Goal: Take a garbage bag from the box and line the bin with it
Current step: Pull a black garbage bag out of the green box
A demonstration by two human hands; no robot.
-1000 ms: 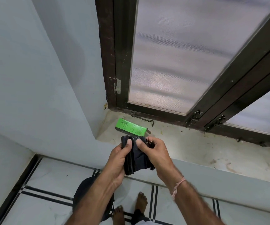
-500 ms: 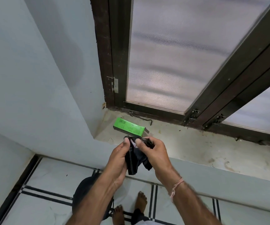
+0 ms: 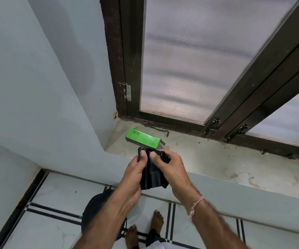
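Head view: left hand [image 3: 133, 171] and right hand [image 3: 172, 169] pinch garbage bag [image 3: 152, 179]; box [image 3: 142, 139] print illegible.

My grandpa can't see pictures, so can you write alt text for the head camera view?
A left hand and right hand pinch a folded black garbage bag by a window sill. A green box lies on the sill behind it; a dark bin stands on the tiled floor below.

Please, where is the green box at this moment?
In the head view, the green box lies on the window sill, near its left corner, just behind the folded black bag.
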